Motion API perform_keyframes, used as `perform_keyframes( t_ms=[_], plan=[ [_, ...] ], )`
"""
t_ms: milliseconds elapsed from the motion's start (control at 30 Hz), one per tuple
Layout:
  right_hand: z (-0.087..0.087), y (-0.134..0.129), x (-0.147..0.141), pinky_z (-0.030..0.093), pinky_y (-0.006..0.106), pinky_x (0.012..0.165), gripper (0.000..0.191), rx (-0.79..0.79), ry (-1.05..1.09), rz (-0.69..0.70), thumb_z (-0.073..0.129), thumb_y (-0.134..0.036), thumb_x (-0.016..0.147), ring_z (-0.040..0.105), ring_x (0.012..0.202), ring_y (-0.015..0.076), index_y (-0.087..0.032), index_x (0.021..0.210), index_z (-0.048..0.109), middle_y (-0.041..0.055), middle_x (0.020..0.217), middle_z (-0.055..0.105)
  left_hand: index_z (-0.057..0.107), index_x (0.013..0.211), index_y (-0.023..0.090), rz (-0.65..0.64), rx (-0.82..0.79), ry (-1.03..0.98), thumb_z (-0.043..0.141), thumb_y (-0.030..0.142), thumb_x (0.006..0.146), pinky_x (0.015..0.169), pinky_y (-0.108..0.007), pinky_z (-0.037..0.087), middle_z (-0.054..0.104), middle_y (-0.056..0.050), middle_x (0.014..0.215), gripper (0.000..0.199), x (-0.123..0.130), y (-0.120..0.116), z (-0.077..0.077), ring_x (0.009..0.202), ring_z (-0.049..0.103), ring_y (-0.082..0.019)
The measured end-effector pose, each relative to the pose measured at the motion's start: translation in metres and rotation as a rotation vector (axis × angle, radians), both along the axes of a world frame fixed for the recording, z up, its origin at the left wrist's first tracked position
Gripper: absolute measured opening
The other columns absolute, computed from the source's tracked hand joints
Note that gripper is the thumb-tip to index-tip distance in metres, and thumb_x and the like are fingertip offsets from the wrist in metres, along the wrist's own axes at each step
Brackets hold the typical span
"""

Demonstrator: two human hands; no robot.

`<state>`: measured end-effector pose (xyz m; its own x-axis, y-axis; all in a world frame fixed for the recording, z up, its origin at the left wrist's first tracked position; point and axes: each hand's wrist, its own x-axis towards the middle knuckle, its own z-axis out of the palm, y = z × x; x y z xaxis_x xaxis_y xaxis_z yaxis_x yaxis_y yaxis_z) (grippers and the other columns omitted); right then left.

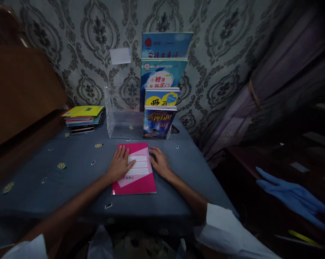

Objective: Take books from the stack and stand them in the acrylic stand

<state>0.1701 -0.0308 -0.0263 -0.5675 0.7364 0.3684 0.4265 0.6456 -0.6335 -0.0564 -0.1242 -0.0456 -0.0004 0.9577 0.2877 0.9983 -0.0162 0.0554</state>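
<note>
One pink book [138,168]; long axis toward the wall [100,32].

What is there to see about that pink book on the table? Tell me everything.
The pink book looks thin and closed, lying flat on the blue-grey tablecloth, in front of the clear stand. Its deep pink cover looks smooth, with light catching the lower-left corner. A paler slanted panel bears white strips of print, too small to read, and coloured characters below. The left hand rests on its upper left; the right hand is at its right edge, contact unclear.
</note>
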Motion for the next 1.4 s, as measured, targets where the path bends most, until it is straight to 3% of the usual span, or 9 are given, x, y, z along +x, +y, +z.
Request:
perform_keyframes(
  t_ms=[167, 300, 400, 500, 733, 900, 1100, 1400],
  plan=[
    [0.01, -0.004, 0.003, 0.042, 0.051, 0.111, 0.04, 0.074, -0.092, -0.052, 0.047, -0.02, 0.092, 0.052, 0.131, 0.0296, -0.017, 0.127, 0.064, 0.0145, 0.142, 0.057, 0.043, 0.148, 0.006, 0.004, 0.013, 0.005, 0.032, 0.06, 0.1, 0.12, -0.052, 0.026, 0.044, -0.025, 0.153, 0.073, 0.031, 0.014, 0.009, 0.148, 0.032, -0.038],
    [0.02, -0.009, -0.001, 0.04, 0.052, 0.113, 0.039, 0.193, -0.137, 0.028, 0.047, -0.018, 0.092, 0.05, 0.135, 0.0284, -0.019, 0.126, 0.065, 0.0137, 0.142, 0.059, 0.049, 0.143, 0.005, 0.03, -0.035, 0.012, 0.036, 0.049, 0.102, 0.117, -0.053, 0.032, 0.048, -0.026, 0.149, 0.061, 0.046, 0.013, 0.035, 0.144, 0.039, -0.038],
    [0.023, -0.012, -0.009, 0.042, 0.053, 0.113, 0.038, 0.267, -0.153, 0.107, 0.044, -0.017, 0.093, 0.052, 0.134, 0.0289, -0.014, 0.125, 0.065, 0.017, 0.141, 0.059, 0.059, 0.132, 0.014, 0.035, -0.05, -0.019, 0.038, 0.034, 0.103, 0.11, -0.048, 0.041, 0.059, -0.019, 0.139, 0.041, 0.043, 0.013, 0.057, 0.132, 0.053, -0.031],
    [0.024, -0.015, -0.023, 0.044, 0.051, 0.113, 0.039, 0.306, -0.173, 0.174, 0.043, -0.017, 0.095, 0.051, 0.136, 0.0279, -0.012, 0.128, 0.063, 0.0178, 0.141, 0.06, 0.064, 0.118, 0.018, 0.039, -0.06, -0.073, 0.04, 0.023, 0.101, 0.102, -0.04, 0.048, 0.067, -0.013, 0.126, 0.03, 0.031, 0.014, 0.069, 0.12, 0.062, -0.026],
    [0.024, -0.013, -0.066, 0.036, 0.048, 0.119, 0.042, 0.234, -0.318, 0.258, 0.041, -0.02, 0.1, 0.046, 0.141, 0.0265, -0.007, 0.137, 0.055, 0.0214, 0.147, 0.053, 0.053, 0.133, 0.017, 0.019, -0.01, -0.185, 0.042, 0.013, 0.096, 0.099, -0.039, 0.051, 0.065, -0.015, 0.13, 0.039, 0.01, 0.019, 0.052, 0.119, 0.063, -0.026],
    [0.022, -0.004, -0.075, 0.027, 0.049, 0.123, 0.044, 0.196, -0.363, 0.248, 0.038, -0.025, 0.103, 0.039, 0.146, 0.025, -0.008, 0.141, 0.05, 0.0202, 0.15, 0.051, 0.047, 0.138, 0.013, 0.005, -0.024, -0.134, 0.039, 0.012, 0.097, 0.101, -0.043, 0.05, 0.066, -0.017, 0.129, 0.042, 0.009, 0.021, 0.05, 0.12, 0.062, -0.028],
    [0.012, 0.011, -0.059, 0.022, 0.047, 0.124, 0.058, 0.134, -0.435, 0.085, 0.047, -0.039, 0.1, 0.03, 0.151, 0.0276, -0.005, 0.147, 0.044, 0.0223, 0.158, 0.039, 0.053, 0.132, 0.006, -0.005, -0.074, 0.005, 0.039, 0.01, 0.097, 0.11, -0.043, 0.043, 0.063, -0.02, 0.132, 0.038, 0.012, 0.022, 0.056, 0.124, 0.06, -0.03],
    [0.01, 0.026, -0.012, 0.022, 0.051, 0.122, 0.057, 0.088, -0.442, -0.02, 0.044, -0.042, 0.101, 0.031, 0.15, 0.0275, -0.009, 0.148, 0.044, 0.0197, 0.157, 0.04, 0.057, 0.131, 0.011, -0.022, -0.065, 0.064, 0.036, 0.007, 0.096, 0.113, -0.044, 0.039, 0.059, -0.017, 0.141, 0.042, 0.012, 0.022, 0.054, 0.132, 0.055, -0.027]
  ],
)
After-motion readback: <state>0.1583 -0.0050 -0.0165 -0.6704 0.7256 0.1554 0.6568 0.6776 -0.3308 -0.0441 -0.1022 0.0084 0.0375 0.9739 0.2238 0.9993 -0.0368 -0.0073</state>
